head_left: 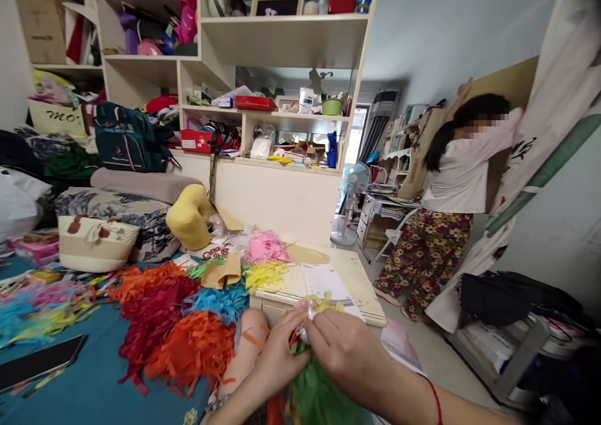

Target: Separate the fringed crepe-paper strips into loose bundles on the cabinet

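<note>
My left hand (pixel 284 343) and my right hand (pixel 337 343) meet at the lower middle, fingers closed round the top of a bundle of thin coloured strips (pixel 319 390), mostly green. A shiny white piece (pixel 310 312) shows between the fingertips; what exactly it is I cannot make out. Pale yellow strips stick out beyond my right fingers. Left of my hands lie an orange strip bunch (pixel 192 353), a dark red strip bunch (pixel 154 315) and a blue strip bunch (pixel 218 301). A pink strip bunch (pixel 267 246) and a yellow strip bunch (pixel 267 276) sit farther back.
White papers (pixel 326 282) lie on a cream cabinet top (pixel 361 281) just beyond my hands. A phone (pixel 40 362) rests on the teal bed cover (pixel 96 384). A woven bag (pixel 97 243) and yellow cushion (pixel 189 217) stand behind. At right, another person (pixel 453 181) stands with raised arms.
</note>
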A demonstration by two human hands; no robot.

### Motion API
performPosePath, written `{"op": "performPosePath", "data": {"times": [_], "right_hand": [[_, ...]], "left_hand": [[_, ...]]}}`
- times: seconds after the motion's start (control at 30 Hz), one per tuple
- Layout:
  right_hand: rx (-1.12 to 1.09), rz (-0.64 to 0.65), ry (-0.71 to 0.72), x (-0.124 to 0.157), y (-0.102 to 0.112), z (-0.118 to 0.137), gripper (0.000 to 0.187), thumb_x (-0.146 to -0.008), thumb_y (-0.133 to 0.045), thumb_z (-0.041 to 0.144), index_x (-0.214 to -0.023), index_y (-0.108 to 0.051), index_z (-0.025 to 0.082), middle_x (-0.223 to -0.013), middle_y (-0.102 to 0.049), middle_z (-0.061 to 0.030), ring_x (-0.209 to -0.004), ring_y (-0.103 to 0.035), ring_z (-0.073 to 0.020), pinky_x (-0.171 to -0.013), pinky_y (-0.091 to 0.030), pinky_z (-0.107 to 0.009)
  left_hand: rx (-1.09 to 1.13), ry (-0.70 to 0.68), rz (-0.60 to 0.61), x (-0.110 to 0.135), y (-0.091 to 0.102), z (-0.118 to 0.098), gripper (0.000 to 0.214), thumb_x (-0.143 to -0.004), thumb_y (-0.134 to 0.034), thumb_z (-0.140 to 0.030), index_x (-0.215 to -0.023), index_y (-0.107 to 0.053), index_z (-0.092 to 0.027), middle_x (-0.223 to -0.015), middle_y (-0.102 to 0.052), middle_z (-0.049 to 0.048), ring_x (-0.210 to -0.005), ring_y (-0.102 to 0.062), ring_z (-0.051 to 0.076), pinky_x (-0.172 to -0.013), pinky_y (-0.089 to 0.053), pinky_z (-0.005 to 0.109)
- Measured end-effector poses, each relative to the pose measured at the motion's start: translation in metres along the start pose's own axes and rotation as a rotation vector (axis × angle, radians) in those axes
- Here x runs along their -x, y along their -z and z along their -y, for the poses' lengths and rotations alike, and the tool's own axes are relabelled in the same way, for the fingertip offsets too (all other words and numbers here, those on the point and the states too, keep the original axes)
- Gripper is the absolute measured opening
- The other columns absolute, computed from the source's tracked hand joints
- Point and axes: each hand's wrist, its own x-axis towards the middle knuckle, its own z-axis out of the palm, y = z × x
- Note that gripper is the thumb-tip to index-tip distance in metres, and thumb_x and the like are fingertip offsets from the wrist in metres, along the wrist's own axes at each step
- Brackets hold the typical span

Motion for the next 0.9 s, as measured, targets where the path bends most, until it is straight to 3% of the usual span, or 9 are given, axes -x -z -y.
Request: {"op": "performPosePath", "data": {"times": [0.17,0.27,0.37,0.5,0.6,0.67,0.73,0.83,0.9], "right_hand": [[-0.244,0.213,-0.093,0.005,0.031,-0.016,0.02,-0.091,-0.049,0.012,-0.078,-0.062,0.016,-0.073,-0.061,-0.0045,-0.062,-0.053,-0.0164,-0.053,-0.038,-0.026],[-0.667,0.362,-0.179,-0.001,0.031,-0.034,0.015,-0.087,-0.055,0.01,-0.08,-0.066,0.017,-0.089,-0.066,-0.0044,-0.077,-0.06,-0.0147,-0.069,-0.044,-0.023],[-1.183,0.463,-0.413,-0.003,0.002,-0.049,0.017,-0.076,-0.059,0.004,-0.081,-0.07,0.016,-0.077,-0.068,0.0005,-0.066,-0.059,-0.0105,-0.065,-0.044,-0.02],[-1.393,0.511,-0.588,0.004,-0.061,-0.045,0.023,-0.069,-0.059,0.004,-0.088,-0.067,0.014,-0.058,-0.061,0.0057,-0.044,-0.049,-0.0067,-0.044,-0.039,-0.015],[-1.464,0.439,-0.642,0.014,-0.09,-0.033,0.007,-0.069,-0.065,0.011,-0.075,-0.068,0.011,-0.059,-0.062,0.0029,-0.05,-0.054,-0.0094,-0.05,-0.046,-0.019],[-1.489,0.35,-0.661,0.025,-0.091,-0.029,0.009,-0.071,-0.068,0.02,-0.073,-0.07,0.012,-0.07,-0.068,-0.0021,-0.065,-0.062,-0.015,-0.063,-0.051,-0.026],[-1.488,0.25,-0.686,0.041,-0.084,-0.029,0.021,-0.077,-0.065,0.03,-0.087,-0.073,0.013,-0.093,-0.071,-0.0084,-0.09,-0.064,-0.0216,-0.083,-0.051,-0.034],[-1.512,0.066,-0.736,0.072,-0.079,-0.02,0.059,-0.08,-0.063,0.049,-0.131,-0.053,0.021,-0.139,-0.048,-0.0139,-0.128,-0.044,-0.0256,-0.107,-0.033,-0.043],[-1.595,-0.086,-0.773,0.094,-0.089,-0.003,0.107,-0.057,-0.079,0.059,-0.145,-0.031,0.023,-0.15,-0.031,-0.0171,-0.134,-0.037,-0.0306,-0.108,-0.031,-0.046]], "left_hand": [[-0.21,0.016,0.198,0.02,0.023,0.0,0.068,-0.059,-0.054,0.001,-0.123,-0.058,-0.021,-0.128,-0.059,0.0081,-0.122,-0.048,0.03,-0.107,-0.032,0.042],[-0.265,0.074,0.363,0.035,0.034,-0.011,0.069,-0.06,-0.06,-0.003,-0.127,-0.052,-0.02,-0.125,-0.06,0.0106,-0.119,-0.05,0.031,-0.101,-0.039,0.04],[-0.25,0.076,0.399,0.042,0.042,-0.019,0.081,-0.059,-0.067,-0.006,-0.135,-0.041,-0.019,-0.133,-0.052,0.0139,-0.124,-0.045,0.033,-0.103,-0.037,0.039],[-0.179,0.039,0.311,0.038,0.041,-0.016,0.111,-0.058,-0.07,-0.005,-0.15,-0.01,-0.022,-0.149,-0.032,0.0138,-0.137,-0.028,0.032,-0.107,-0.032,0.036],[-0.171,-0.042,0.212,0.029,0.033,-0.007,0.086,-0.058,-0.07,-0.004,-0.138,-0.044,-0.023,-0.137,-0.048,0.0121,-0.128,-0.041,0.031,-0.103,-0.037,0.035],[-0.142,-0.072,0.149,0.021,0.029,-0.001,0.053,-0.057,-0.071,-0.005,-0.108,-0.068,-0.02,-0.122,-0.058,0.0107,-0.119,-0.048,0.031,-0.099,-0.039,0.034],[-0.038,-0.005,0.078,0.014,0.026,0.002,0.031,-0.057,-0.072,-0.006,-0.086,-0.073,-0.018,-0.111,-0.063,0.0098,-0.112,-0.053,0.03,-0.096,-0.041,0.033],[0.144,0.177,0.025,0.004,0.016,0.009,0.017,-0.059,-0.074,-0.012,-0.076,-0.071,-0.016,-0.098,-0.068,0.0087,-0.096,-0.06,0.028,-0.088,-0.044,0.032],[0.229,0.278,0.02,-0.002,-0.003,0.021,0.018,-0.059,-0.076,-0.018,-0.075,-0.068,-0.016,-0.087,-0.068,0.0064,-0.087,-0.061,0.026,-0.083,-0.046,0.032]]}}
